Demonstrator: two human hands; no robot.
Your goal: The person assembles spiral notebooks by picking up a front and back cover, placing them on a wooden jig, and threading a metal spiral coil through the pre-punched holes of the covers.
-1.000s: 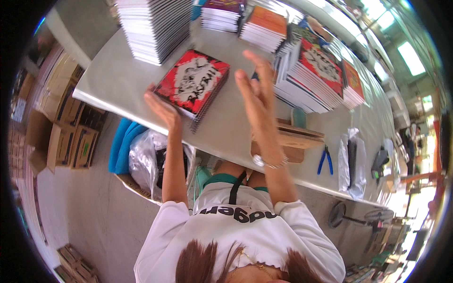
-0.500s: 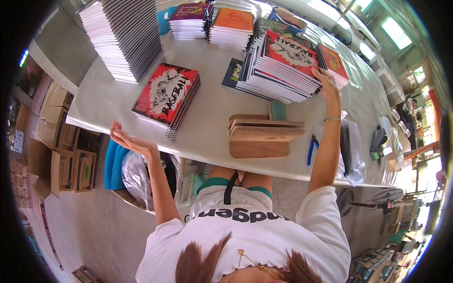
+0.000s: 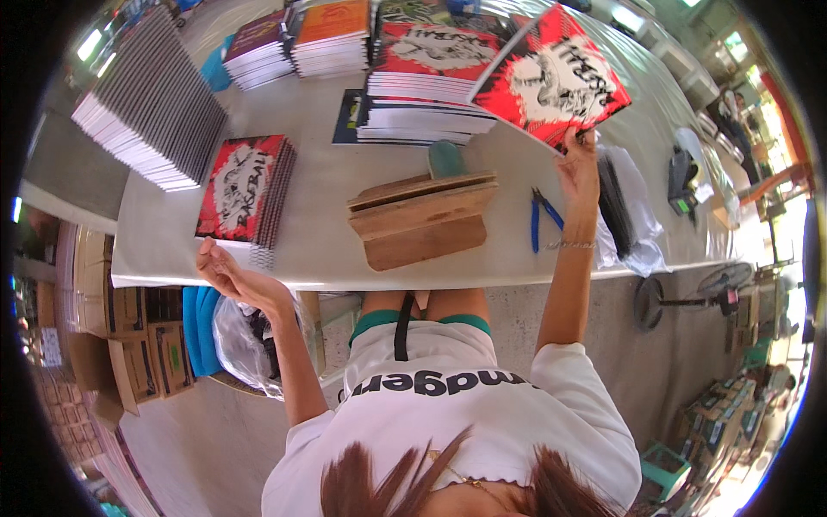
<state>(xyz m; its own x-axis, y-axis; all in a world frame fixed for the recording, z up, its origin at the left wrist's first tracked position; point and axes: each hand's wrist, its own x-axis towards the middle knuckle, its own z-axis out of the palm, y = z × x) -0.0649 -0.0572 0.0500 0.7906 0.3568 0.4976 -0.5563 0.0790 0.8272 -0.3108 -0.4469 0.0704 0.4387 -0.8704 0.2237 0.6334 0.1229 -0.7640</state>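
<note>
My right hand [image 3: 577, 170] grips a red-covered notebook [image 3: 551, 82] by its near corner and holds it tilted above the table, to the right of a pile of like notebooks [image 3: 431, 112] with white page edges. Palm up and fingers loosely bent, my left hand [image 3: 231, 274] is empty at the table's front edge. Just beyond it lies a small pile of spiral-bound red notebooks [image 3: 241, 189]. Between my hands stands a wooden stand [image 3: 422, 224] with a slot, a teal rounded object [image 3: 446, 159] behind it. Blue-handled cutters [image 3: 541, 220] lie left of my right forearm.
A tall stack of spiral-bound books [image 3: 159, 108] rises at the far left. Purple books [image 3: 258, 52] and orange books [image 3: 332, 39] are piled at the back. Black spiral coils [image 3: 616, 194] in plastic lie at the right. Cardboard boxes [image 3: 142, 353] and a fan [image 3: 680, 297] stand beyond the table.
My right hand has lifted a red notebook off the pile and swung it to the right. My left hand stays near the front edge, its fingers more bent. The view has shifted.
</note>
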